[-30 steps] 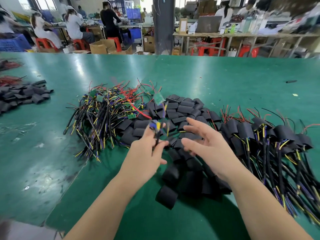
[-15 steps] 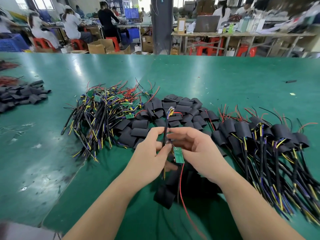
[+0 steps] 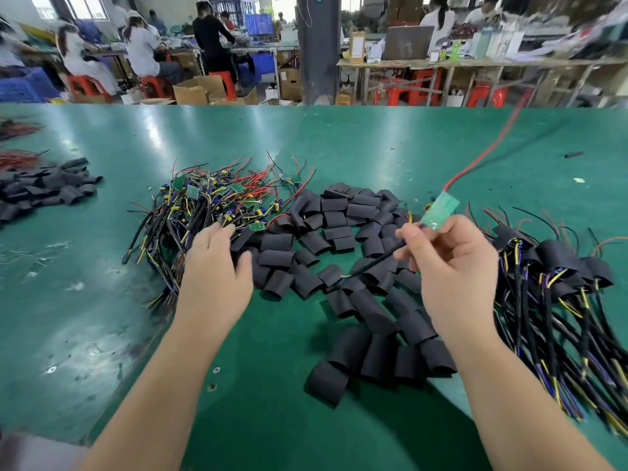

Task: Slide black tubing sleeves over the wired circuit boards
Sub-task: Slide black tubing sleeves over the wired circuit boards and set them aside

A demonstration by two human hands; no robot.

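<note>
Leftward has gone the left hand (image 3: 214, 266), fingers loose and empty on the tangled heap of wired green boards (image 3: 210, 205), while the right hand (image 3: 452, 266) pinches one small green circuit board (image 3: 438, 212).

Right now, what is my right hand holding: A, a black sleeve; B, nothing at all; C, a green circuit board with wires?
C: the right hand pinches the green circuit board, with its red wire trailing away from it.

sleeves (image 3: 339, 229): black, short, flattened; loose central heap
bare boards (image 3: 210, 205): green, tangled wires; pile left of sleeves
sleeved boards (image 3: 557, 266): pile right of sleeves
raised board (image 3: 440, 210): green, unsleeved, tilted above sleeves
</note>
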